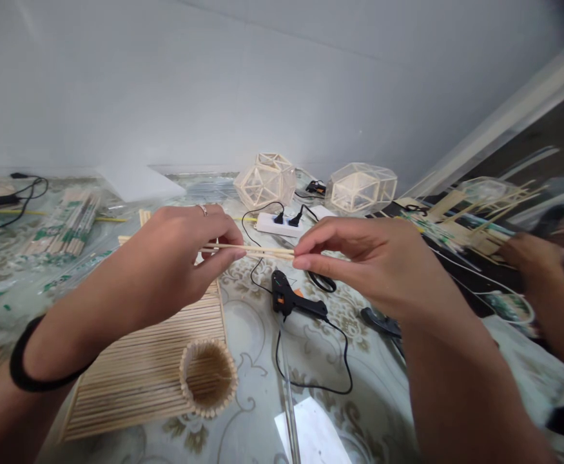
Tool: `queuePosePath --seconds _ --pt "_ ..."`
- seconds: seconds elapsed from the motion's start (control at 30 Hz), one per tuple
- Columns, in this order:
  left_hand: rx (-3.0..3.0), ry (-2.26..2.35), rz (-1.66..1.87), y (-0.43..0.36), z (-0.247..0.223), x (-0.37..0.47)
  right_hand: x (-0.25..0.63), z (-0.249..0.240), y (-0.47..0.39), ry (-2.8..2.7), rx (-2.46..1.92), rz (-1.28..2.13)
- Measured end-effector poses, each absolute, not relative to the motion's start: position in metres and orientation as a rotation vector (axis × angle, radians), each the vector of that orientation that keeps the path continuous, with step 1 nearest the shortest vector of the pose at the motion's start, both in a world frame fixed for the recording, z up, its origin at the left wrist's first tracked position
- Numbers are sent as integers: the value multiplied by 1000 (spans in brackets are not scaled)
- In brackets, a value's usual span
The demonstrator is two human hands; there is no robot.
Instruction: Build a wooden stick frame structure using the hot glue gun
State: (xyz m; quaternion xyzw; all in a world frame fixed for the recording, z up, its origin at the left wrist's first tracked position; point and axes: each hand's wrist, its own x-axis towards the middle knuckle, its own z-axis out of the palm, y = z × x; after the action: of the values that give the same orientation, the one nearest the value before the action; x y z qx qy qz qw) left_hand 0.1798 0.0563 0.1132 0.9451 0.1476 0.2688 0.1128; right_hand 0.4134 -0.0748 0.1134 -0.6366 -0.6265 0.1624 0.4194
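Between my two hands a few thin wooden sticks (pixel 268 251) are held level above the table. My left hand (pixel 185 248) pinches them at one end, thumb below and fingers above. The thumb and fingertips of my right hand (pixel 344 248) close on the other end. Below on the left lies a mat of wooden sticks (pixel 141 361) laid side by side, and a round cup made of short sticks (pixel 208 377) stands at its right edge. A black hot glue gun (pixel 294 298) lies on the table under my hands, its cord looping to the right.
A white power strip (pixel 279 223) with two plugs is behind my hands. Two wooden-framed polyhedra (pixel 265 183) stand by the wall. Bundled sticks (pixel 66 222) lie at left. Black-handled scissors (pixel 323 281) and white paper (pixel 311 435) lie nearby. Another person's hand (pixel 528 258) shows at right.
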Motion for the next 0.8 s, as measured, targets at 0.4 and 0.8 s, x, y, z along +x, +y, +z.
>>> queuePosePath --seconds 0.4,0.8 --pt "2791 428 793 56 113 179 412 110 -73 -1520 -1533 528" --pt "2817 390 810 56 115 181 414 106 -69 -1483 -1426 674"
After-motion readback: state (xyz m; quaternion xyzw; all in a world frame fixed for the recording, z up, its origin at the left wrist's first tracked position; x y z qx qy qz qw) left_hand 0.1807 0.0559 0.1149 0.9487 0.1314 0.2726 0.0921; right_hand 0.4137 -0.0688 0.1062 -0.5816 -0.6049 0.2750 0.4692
